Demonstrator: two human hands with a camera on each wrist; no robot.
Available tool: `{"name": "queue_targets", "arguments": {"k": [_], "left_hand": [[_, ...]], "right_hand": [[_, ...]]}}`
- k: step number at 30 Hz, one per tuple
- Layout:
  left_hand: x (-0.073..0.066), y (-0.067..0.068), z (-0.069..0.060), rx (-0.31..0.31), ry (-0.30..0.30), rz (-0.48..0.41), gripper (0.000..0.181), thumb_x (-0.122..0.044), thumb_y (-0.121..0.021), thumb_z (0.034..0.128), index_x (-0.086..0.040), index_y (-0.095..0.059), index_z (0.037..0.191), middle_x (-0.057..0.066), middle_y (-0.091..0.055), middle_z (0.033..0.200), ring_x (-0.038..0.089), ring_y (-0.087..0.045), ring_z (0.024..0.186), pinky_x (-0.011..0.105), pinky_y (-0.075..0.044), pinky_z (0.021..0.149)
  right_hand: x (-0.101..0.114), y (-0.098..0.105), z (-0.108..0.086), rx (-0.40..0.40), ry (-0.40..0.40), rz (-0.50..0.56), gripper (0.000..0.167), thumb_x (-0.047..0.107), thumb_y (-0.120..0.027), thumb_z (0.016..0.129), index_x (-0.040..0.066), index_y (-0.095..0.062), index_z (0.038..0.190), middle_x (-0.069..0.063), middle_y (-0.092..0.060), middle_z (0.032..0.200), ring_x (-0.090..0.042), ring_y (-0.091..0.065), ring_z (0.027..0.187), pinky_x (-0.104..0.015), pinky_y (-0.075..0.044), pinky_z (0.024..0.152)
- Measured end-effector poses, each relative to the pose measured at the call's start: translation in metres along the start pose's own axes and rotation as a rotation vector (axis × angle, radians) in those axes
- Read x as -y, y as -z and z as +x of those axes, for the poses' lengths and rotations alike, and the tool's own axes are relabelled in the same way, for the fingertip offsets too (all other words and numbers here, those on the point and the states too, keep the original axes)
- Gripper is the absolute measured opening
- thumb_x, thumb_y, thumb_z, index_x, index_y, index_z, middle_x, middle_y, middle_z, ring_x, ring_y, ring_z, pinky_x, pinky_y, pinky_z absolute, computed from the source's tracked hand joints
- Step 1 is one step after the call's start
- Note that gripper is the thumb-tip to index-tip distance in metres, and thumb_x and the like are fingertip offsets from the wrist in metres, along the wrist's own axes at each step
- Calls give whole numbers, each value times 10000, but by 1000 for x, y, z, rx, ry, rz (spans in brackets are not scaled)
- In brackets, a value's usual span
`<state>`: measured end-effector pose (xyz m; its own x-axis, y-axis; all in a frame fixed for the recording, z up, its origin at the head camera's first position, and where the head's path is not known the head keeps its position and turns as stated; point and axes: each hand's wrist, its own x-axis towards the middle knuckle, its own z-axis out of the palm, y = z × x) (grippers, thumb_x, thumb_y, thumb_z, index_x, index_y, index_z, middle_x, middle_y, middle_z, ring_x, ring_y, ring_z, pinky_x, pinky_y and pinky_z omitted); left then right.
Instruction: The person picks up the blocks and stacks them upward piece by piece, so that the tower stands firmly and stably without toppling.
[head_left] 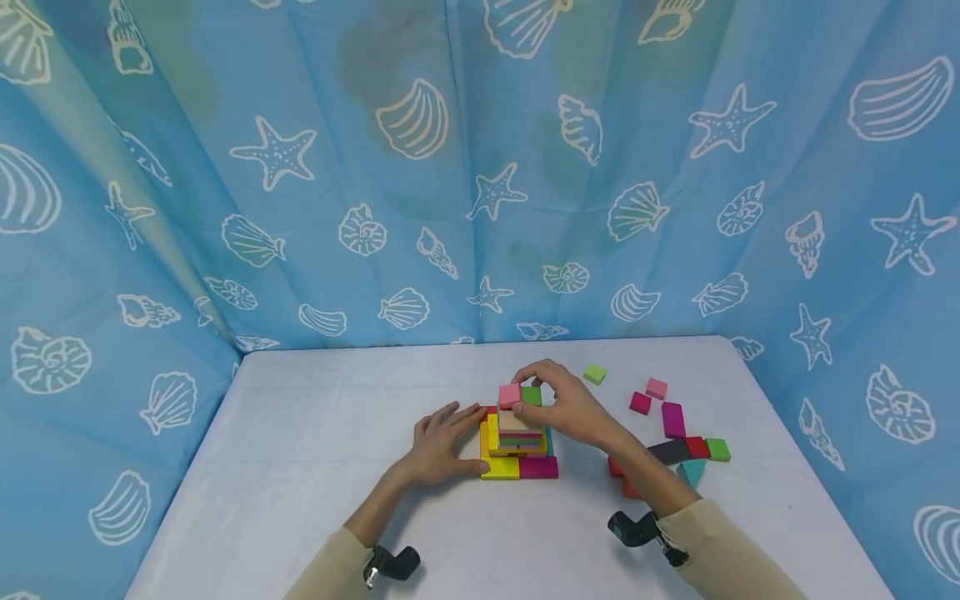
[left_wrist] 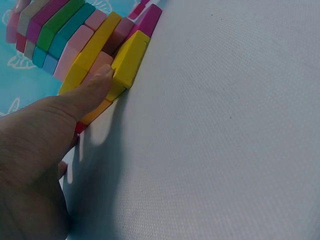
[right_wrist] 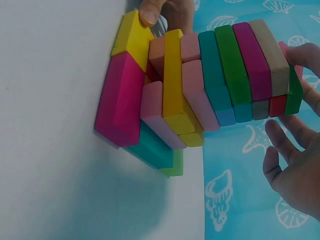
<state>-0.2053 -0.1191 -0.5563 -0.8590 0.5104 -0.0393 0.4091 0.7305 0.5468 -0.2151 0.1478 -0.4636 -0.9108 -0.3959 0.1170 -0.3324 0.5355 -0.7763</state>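
A tower of coloured wooden blocks rises from a low ring of yellow, magenta, teal and red blocks. My left hand rests against the left side of this base; its thumb touches a yellow block at the front corner, other fingers spread toward the back. At the top, my right hand pinches a green block between thumb and fingers, beside a pink block. Below them lie a natural wood block and a magenta block. The fingers behind the tower are partly hidden.
Loose blocks lie to the right: a light green one, a pink one, a magenta one, a black one and a teal triangle. Some red ones sit partly under the right forearm. A blue shell-patterned curtain surrounds the white table.
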Motion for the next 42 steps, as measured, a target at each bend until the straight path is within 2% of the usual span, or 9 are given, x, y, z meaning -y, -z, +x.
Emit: {"name": "queue_targets", "arguments": {"k": [3, 9, 12, 20, 33, 38, 42], "left_hand": [[0, -1, 0, -1, -1, 1, 888, -578, -724, 835, -303, -331, 1583, -20, -333, 1632, 344, -163, 1517, 654, -160, 1136], [0, -1, -1, -5, -11, -1, 885, -576, -721, 836, -295, -335, 1582, -15, -338, 1629, 349, -169, 1514, 657, -164, 1130], [0, 0, -1, -2, -14, -4, 889, -576, -719, 837, -289, -332, 1583, -12, -336, 1630, 353, -166, 1515, 656, -158, 1129], [-1, 1, -2, -6, -13, -4, 888, -572, -721, 837, -282, -335, 1583, -9, -335, 1631, 358, -168, 1513, 656, -162, 1128], [1, 0, -2, 0, -21, -3, 886, -577, -710, 847, -288, -320, 1588, -14, -317, 1638, 355, -165, 1515, 659, -156, 1129], [0, 0, -2, 1, -16, -4, 882, -566, -717, 847, -285, -326, 1586, -11, -318, 1638, 360, -160, 1514, 661, -156, 1129], [-1, 1, -2, 5, -18, -6, 891, -554, -722, 848, -281, -314, 1591, -6, -308, 1643, 363, -152, 1516, 659, -150, 1130]], "right_hand": [[-1, -1, 0, -1, 5, 6, 442, 396, -804, 818, 340, -610, 1211, 86, -551, 1319, -172, -514, 1152, -480, -504, 927], [-2, -4, 0, -2, 4, 26, 457, 408, -807, 810, 332, -611, 1216, 66, -554, 1322, -192, -515, 1154, -578, -494, 953], [-3, -6, 0, -8, -10, 21, 462, 397, -814, 804, 336, -610, 1214, 74, -558, 1309, -184, -516, 1150, -566, -503, 950], [-5, -8, -2, -3, -22, 3, 439, 402, -805, 815, 337, -605, 1201, 81, -564, 1295, -171, -518, 1135, -441, -534, 913], [-4, -7, -5, 16, -34, 10, 491, 439, -789, 824, 311, -589, 1254, 37, -546, 1361, -202, -504, 1174, -504, -527, 939], [-6, 2, -5, 13, -15, 29, 550, 411, -791, 832, 281, -562, 1315, 36, -551, 1353, -202, -507, 1174, -550, -495, 964], [-18, 22, -6, -22, -15, 17, 494, 386, -747, 897, 253, -560, 1335, 13, -571, 1341, -224, -538, 1163, -534, -489, 943]]}}
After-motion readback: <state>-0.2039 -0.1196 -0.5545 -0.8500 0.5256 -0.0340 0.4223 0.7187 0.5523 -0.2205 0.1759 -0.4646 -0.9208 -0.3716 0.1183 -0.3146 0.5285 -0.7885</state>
